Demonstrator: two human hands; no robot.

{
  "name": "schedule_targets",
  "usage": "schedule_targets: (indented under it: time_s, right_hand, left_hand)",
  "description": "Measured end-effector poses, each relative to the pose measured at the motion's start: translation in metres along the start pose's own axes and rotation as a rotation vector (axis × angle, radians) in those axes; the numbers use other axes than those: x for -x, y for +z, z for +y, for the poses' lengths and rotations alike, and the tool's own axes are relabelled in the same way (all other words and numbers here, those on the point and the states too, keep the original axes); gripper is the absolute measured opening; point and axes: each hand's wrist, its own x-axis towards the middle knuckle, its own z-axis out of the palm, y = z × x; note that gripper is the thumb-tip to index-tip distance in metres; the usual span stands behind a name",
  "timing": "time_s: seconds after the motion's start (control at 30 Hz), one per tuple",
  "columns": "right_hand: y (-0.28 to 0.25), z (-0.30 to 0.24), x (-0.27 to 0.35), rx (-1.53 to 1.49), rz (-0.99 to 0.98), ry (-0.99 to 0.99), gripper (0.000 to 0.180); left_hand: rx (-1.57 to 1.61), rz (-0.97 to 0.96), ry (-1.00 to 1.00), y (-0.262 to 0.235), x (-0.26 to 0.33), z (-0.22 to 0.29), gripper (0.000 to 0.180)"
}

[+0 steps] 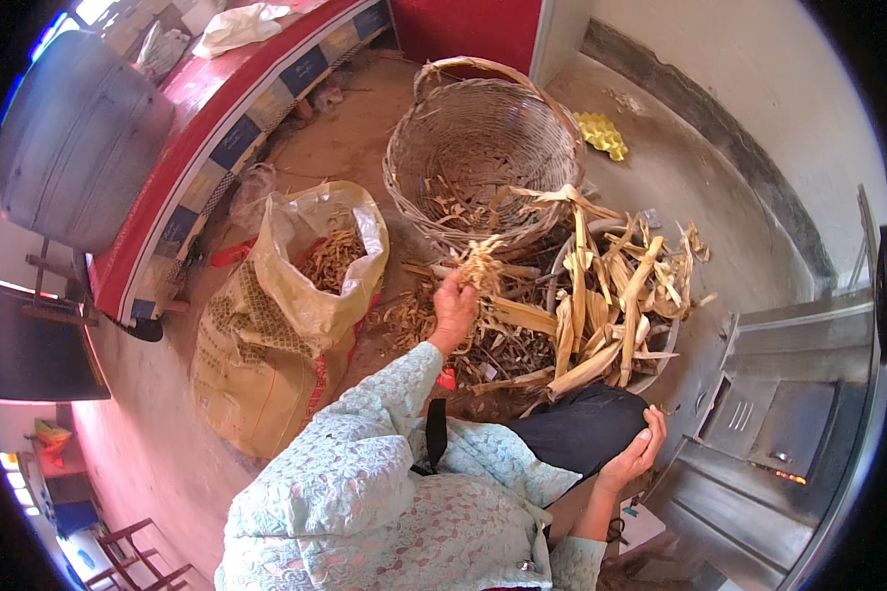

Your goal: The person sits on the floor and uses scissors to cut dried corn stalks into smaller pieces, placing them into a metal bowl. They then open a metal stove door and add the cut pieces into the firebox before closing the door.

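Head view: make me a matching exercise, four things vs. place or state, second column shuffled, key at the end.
Things
1. Left hand
2. Right hand
3. Sack
4. Wicker basket

Place or state
A. Yellow moulded tray lies on the floor just to the picture's right of it
B. Beside the knee in dark trousers
C. Tan, mouth open, dry brown bits inside
D. Grip closed on a tuft of dry shreds

Pairs: 1-D, 2-B, 3-C, 4-A
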Motion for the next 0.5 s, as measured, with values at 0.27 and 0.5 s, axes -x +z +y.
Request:
schedule_targets:
  time_s: [0.27, 0.5]
  right_hand:
    - [0.001, -0.003, 0.000, -0.032, -0.023, 0.028, 0.033]
    - [0.002, -0.005, -0.003, 0.000, -0.041, 0.032, 0.033]
  left_hand:
    - [0.176, -0.075, 0.006, 0.024, -0.006, 0.044, 0.026]
    - [0.371, -0.147, -0.053, 0.027, -0.013, 0.075, 0.022]
